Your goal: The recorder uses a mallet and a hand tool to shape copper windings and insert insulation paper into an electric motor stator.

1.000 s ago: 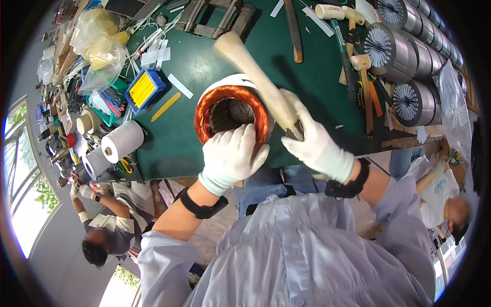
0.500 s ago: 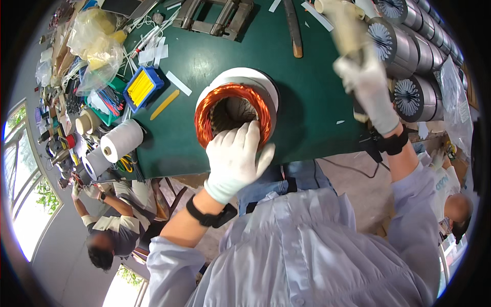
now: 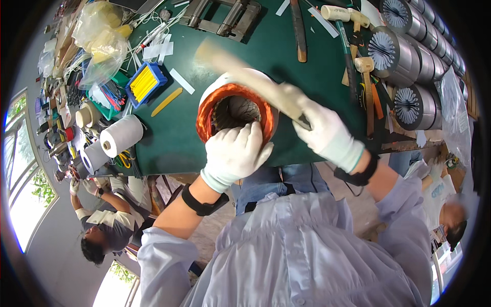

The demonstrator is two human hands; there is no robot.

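A stator with orange-red copper windings (image 3: 206,113) stands on the green table in front of me, a white rim showing behind its coil. My left hand (image 3: 232,153), in a white glove, grips the near edge of the coil, fingers over the rim toward the bore and thumb on the outside. My right hand (image 3: 325,128), also gloved, is closed around the lower end of a long pale wooden stick (image 3: 255,82). Motion smears that stick, and its far end hides part of the stator's upper edge; whether the two touch I cannot tell.
Mallets (image 3: 364,64) and tools lie right, by stacked metal cores (image 3: 409,110). A steel fixture (image 3: 220,18) stands at the back. Left are a blue tray (image 3: 161,77) of yellow strips, thread spools (image 3: 121,138) and plastic bags. Two people (image 3: 115,220) (image 3: 445,204) sit on either side.
My right hand has swung from the table's right side in toward the stator, carrying the wooden stick over it. My left hand stays on the coil.
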